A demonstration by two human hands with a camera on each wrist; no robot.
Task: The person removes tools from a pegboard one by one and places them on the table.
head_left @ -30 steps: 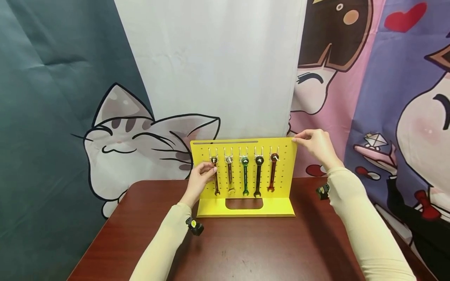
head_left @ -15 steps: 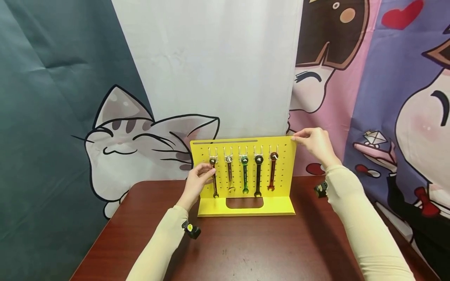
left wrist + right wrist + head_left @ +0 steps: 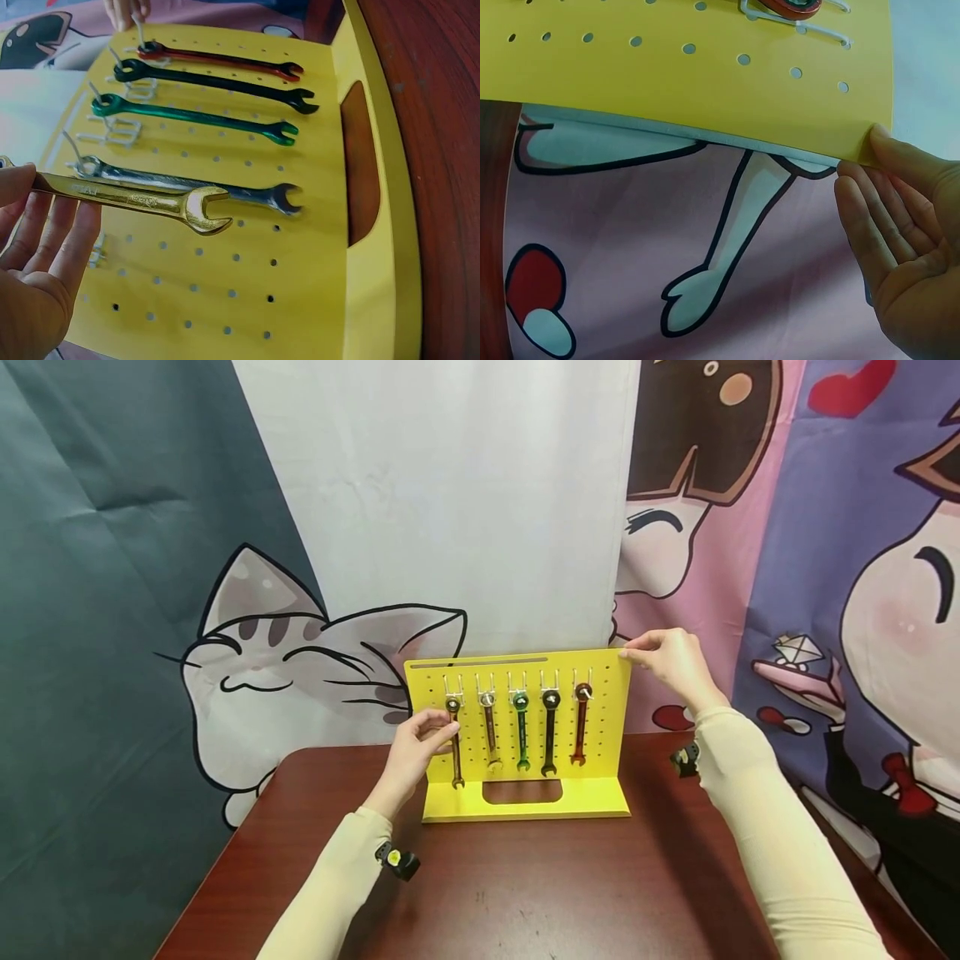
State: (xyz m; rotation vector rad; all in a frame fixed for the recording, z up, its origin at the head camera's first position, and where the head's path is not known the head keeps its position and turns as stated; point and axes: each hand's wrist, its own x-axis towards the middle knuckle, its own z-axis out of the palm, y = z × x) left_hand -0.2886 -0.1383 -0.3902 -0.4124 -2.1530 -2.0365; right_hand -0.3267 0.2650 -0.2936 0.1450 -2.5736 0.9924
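My left hand (image 3: 418, 747) pinches a gold combination wrench (image 3: 135, 196) by its shank, between thumb and fingers. In the left wrist view the wrench stands out in front of the yellow pegboard (image 3: 202, 292), its open end pointing away from the hand. Its ring end lies mostly out of frame there; whether it still touches a hook, I cannot tell. My right hand (image 3: 672, 664) pinches the board's upper right corner, thumb on the front face (image 3: 911, 169). On white hooks hang a silver wrench (image 3: 180, 180), a green one (image 3: 195, 116), a black one (image 3: 217, 81) and a red one (image 3: 225, 58).
The pegboard's foot (image 3: 525, 811), with an oblong cutout, stands on a brown wooden table (image 3: 510, 885). Behind it hangs a cloth backdrop (image 3: 450, 502) with cartoon figures. A wrist camera (image 3: 397, 860) sits on the left sleeve, another (image 3: 684, 761) on the right.
The left hand has drawn the gold wrench slightly down and toward me, away from the board. The right hand has kept its grip on the corner.
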